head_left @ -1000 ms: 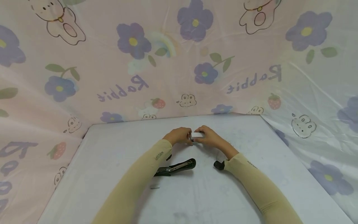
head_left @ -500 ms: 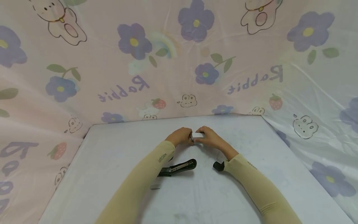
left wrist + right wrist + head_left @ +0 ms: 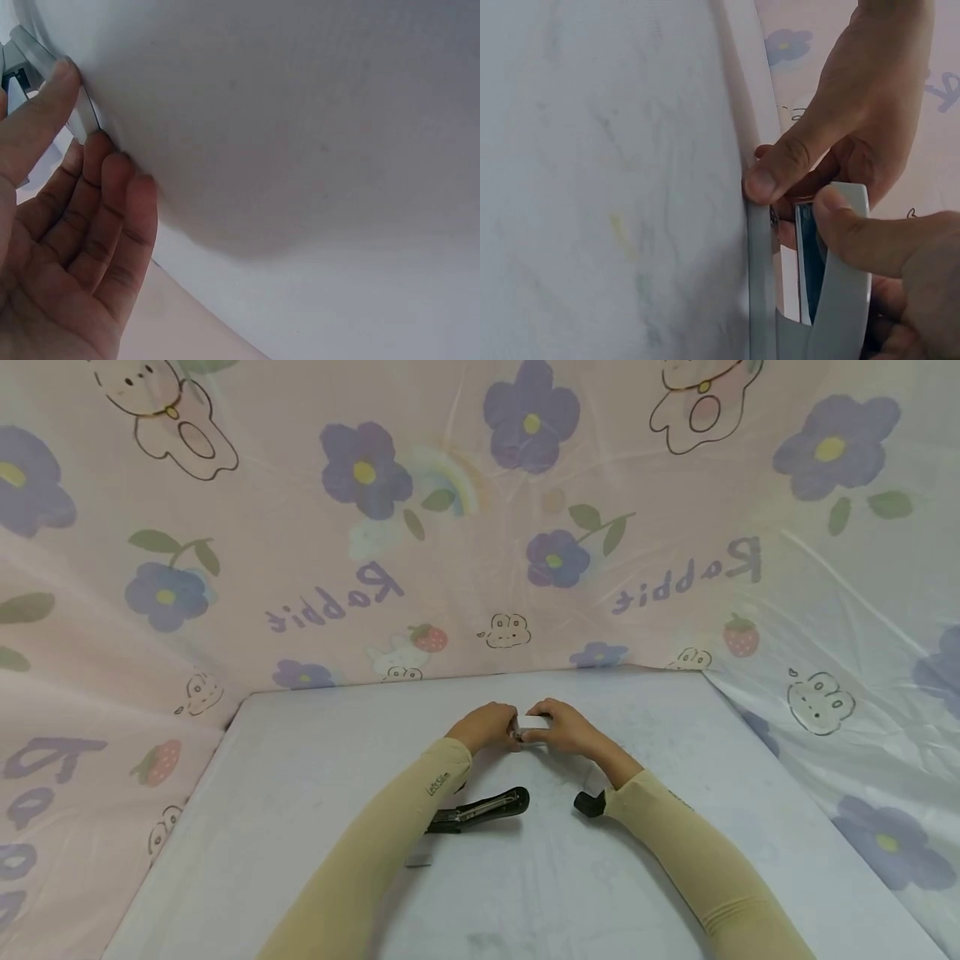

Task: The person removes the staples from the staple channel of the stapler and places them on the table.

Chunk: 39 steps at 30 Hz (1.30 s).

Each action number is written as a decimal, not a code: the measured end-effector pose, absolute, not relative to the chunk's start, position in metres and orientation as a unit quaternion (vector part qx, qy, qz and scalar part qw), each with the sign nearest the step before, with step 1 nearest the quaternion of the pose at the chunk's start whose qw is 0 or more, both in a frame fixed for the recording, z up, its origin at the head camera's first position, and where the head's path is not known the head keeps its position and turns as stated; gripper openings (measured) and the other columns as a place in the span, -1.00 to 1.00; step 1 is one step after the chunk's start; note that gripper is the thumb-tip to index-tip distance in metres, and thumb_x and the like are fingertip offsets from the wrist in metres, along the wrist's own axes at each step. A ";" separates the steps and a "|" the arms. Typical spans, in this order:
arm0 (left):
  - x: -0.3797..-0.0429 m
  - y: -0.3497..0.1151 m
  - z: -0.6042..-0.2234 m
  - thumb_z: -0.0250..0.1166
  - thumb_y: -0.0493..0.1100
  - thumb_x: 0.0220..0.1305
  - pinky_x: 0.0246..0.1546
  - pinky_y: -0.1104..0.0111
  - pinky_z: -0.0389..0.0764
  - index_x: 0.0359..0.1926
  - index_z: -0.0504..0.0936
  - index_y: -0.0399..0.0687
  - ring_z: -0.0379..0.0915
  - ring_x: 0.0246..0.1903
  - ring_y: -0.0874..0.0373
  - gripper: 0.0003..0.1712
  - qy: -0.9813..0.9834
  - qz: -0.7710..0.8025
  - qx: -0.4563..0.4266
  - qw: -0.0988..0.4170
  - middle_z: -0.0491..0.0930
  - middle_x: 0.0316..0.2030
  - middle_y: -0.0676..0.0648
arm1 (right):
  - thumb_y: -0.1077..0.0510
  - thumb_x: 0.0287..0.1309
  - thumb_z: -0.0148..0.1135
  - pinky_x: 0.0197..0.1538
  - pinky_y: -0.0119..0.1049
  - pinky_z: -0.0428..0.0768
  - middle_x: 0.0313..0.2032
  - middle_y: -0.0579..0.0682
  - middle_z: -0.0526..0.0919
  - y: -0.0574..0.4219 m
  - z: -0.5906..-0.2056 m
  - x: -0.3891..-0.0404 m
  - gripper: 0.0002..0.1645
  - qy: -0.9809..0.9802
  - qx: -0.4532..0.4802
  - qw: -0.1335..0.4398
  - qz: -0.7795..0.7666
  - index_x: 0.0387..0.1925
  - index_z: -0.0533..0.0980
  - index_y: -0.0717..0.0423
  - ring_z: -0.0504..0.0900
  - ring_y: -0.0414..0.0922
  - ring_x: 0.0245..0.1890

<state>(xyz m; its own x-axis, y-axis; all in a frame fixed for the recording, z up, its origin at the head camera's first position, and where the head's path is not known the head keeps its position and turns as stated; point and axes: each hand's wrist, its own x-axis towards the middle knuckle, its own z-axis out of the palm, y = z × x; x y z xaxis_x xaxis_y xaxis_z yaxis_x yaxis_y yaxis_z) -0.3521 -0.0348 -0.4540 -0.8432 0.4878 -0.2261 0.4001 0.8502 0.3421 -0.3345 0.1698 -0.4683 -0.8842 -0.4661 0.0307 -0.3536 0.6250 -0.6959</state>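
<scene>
Closest to my head camera, the left sleeve point(image 3: 375, 852) and the right sleeve point(image 3: 697, 868), both beige, reach up from the bottom of the frame over a white surface point(image 3: 592, 893). Just right of the left sleeve, in the lower middle, lies a small gray strip point(image 3: 418, 862). Higher up, a black stapler point(image 3: 491, 807) lies spread open, its left end hidden from me by the left sleeve, while a small black object point(image 3: 590, 804) sits at the cuff of the right sleeve.

Beyond these, a little right of center, the left hand point(image 3: 483, 727) and the right hand point(image 3: 570, 729) hold a pale gray two-part device point(image 3: 534, 722) between them. My left wrist view shows, at its left edge, the left thumb and fingertips pinching a narrow rail point(image 3: 86, 116) of it. At the lower right of my right wrist view, the right thumb and fingers are clamped on its thicker curved arm point(image 3: 844, 292); rail and arm stand apart, a blue-green panel point(image 3: 810, 247) showing between. Whether the device touches the surface, I cannot tell from here.

Farthest off, a pink curtain point(image 3: 450, 556) fills the upper half, printed with purple flowers and mirrored lettering reading "Rabbit."
</scene>
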 end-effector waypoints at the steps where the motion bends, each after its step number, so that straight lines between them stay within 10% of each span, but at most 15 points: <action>1: -0.351 -0.035 -0.454 0.59 -0.01 0.32 -0.07 0.24 0.56 -0.07 0.65 -0.06 0.47 -0.27 0.16 -0.64 0.950 0.144 0.232 0.153 0.61 -0.28 0.02 | -0.02 0.36 0.50 0.40 0.19 0.45 0.23 0.23 0.63 0.170 -0.468 -0.335 -0.39 0.898 -0.224 0.078 -0.371 0.26 0.58 0.27 0.54 0.22 0.32; 9: -0.339 -0.033 -0.442 0.57 -0.07 0.35 -0.10 0.27 0.56 -0.04 0.63 -0.13 0.47 -0.27 0.17 -0.65 0.951 0.145 0.227 0.150 0.62 -0.24 0.01 | -0.11 0.39 0.47 0.17 -0.03 0.56 0.27 0.14 0.65 0.184 -0.469 -0.343 -0.36 0.884 -0.186 0.092 -0.419 0.35 0.57 0.09 0.61 0.06 0.13; 17: -0.339 -0.037 -0.440 0.56 -0.06 0.36 -0.01 0.24 0.60 0.04 0.65 -0.15 0.51 -0.23 0.16 -0.61 0.953 0.146 0.221 0.145 0.64 -0.21 0.00 | -0.11 0.43 0.42 0.41 0.13 0.44 0.37 0.17 0.55 0.191 -0.462 -0.342 -0.31 0.855 -0.190 0.098 -0.472 0.42 0.51 0.12 0.48 0.15 0.40; 28: -0.332 -0.033 -0.439 0.56 -0.09 0.36 0.01 0.26 0.62 0.04 0.64 -0.17 0.52 -0.22 0.17 -0.61 0.952 0.152 0.220 0.148 0.68 -0.14 -0.04 | 0.04 0.54 0.32 0.16 -0.13 0.60 0.13 0.08 0.63 0.212 -0.468 -0.344 -0.50 0.791 -0.218 0.116 -0.559 0.35 0.49 0.15 0.61 -0.09 0.10; 39: -0.330 -0.032 -0.438 0.55 -0.06 0.36 -0.03 0.28 0.61 0.04 0.64 -0.16 0.49 -0.23 0.19 -0.60 0.955 0.138 0.218 0.149 0.68 -0.14 -0.03 | -0.02 0.53 0.33 0.40 0.09 0.47 0.28 0.16 0.62 0.235 -0.460 -0.338 -0.43 0.813 -0.206 0.088 -0.538 0.37 0.49 0.19 0.59 -0.03 0.29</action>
<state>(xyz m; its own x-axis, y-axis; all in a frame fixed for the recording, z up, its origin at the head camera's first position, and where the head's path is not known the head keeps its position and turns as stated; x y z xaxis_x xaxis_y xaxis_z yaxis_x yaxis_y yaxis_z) -0.3305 -0.0317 -0.4382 -0.8608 0.4568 -0.2241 0.3748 0.8672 0.3280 -0.3377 0.2355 -0.4596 -0.8998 -0.4294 0.0780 -0.2394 0.3361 -0.9109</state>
